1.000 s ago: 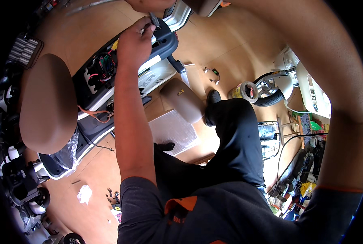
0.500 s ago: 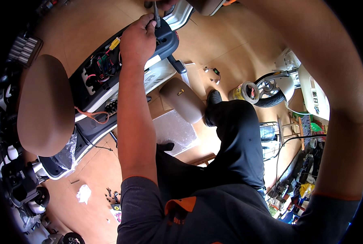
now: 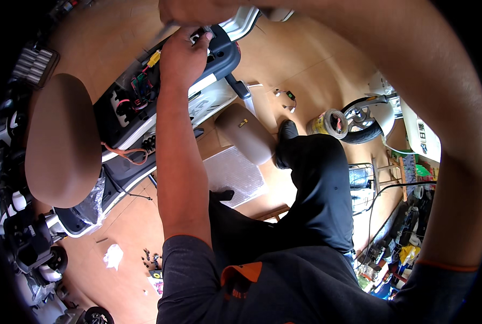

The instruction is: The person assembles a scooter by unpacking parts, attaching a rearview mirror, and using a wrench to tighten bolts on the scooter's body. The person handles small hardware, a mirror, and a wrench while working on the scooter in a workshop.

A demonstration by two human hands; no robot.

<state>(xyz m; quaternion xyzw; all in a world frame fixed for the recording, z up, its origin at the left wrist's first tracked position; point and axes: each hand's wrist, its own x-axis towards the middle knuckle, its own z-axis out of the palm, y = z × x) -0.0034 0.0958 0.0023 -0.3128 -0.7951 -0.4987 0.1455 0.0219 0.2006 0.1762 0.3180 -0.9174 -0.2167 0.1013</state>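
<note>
A white and black electric scooter (image 3: 214, 65) lies across the upper left with its seat tipped up and its wiring bay exposed. My left hand (image 3: 182, 56) rests at the dark rear panel, thumb and fingers closed around a small piece I cannot make out. Just above it, at the top edge, my right hand (image 3: 198, 9) is closed and partly cut off by the frame. A thin metal socket wrench (image 3: 167, 28), smeared by motion, sticks out to the left from it. Coloured wires and a yellow connector (image 3: 154, 58) lie beside my left wrist.
The brown scooter seat (image 3: 63, 140) stands at left; a smaller brown padded piece (image 3: 246, 134) lies on bubble wrap (image 3: 233, 175). Near my foot are a round tub (image 3: 327, 124) and a wheel (image 3: 362, 119). Small loose parts (image 3: 152, 258) and crumpled white paper (image 3: 112, 256) dot the floor.
My right hand has come lower and left into view. The wrench, earlier upright at the panel between my left fingers, has lifted away and swung left. My left hand stays at the panel.
</note>
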